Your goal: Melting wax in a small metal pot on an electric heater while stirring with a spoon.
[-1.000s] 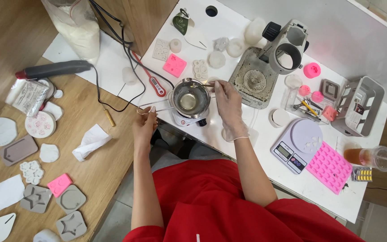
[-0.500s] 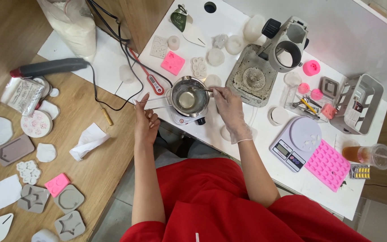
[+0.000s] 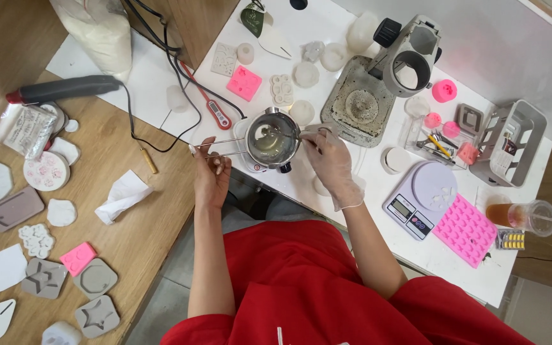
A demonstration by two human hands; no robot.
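Observation:
A small steel melting pot [image 3: 272, 138] with pale liquid sits on a little white hot plate [image 3: 258, 166] at the white table's front edge. My bare left hand [image 3: 211, 171] grips the pot's long wire handle [image 3: 225, 147]. My gloved right hand [image 3: 331, 161] holds a thin metal stirrer [image 3: 291, 135] whose tip dips into the pot from the right.
Pink silicone moulds [image 3: 245, 83] [image 3: 467, 230], a red probe thermometer [image 3: 216, 112], a digital scale [image 3: 420, 197], a stereo microscope [image 3: 406, 59], a grey basket [image 3: 506, 150] and an iced drink [image 3: 524, 216] crowd the white table. Grey and white moulds [image 3: 96, 278], a tissue [image 3: 120, 195] and a heat gun [image 3: 65, 89] lie on the wooden table.
My left hand slid up and closed on the pot's wire handle. My right hand shifted slightly right, still holding the stirrer in the pot. The view drifted a little.

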